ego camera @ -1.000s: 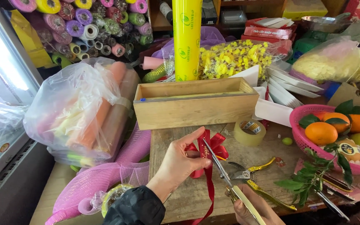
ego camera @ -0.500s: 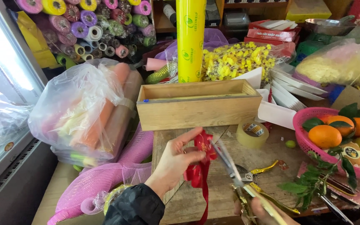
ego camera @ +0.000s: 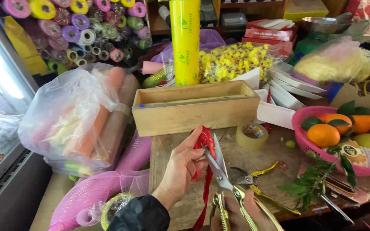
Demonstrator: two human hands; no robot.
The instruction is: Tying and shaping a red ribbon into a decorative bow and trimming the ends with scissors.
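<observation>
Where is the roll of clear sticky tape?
In the head view, the tape roll lies flat on the wooden table, right of centre, just below the wooden box and left of the pink fruit basket.

A strip of bare wooden board (ego camera: 253, 160) lies open between the long wooden box (ego camera: 195, 108) and the tape roll (ego camera: 252, 136). Leftward, a bulging plastic bag of rolls (ego camera: 76, 119) and pink mesh (ego camera: 103, 188) block passage. To the right, garden shears (ego camera: 253, 179), leafy sprigs (ego camera: 317, 179) and the pink fruit basket (ego camera: 298, 128) crowd the edge.
</observation>
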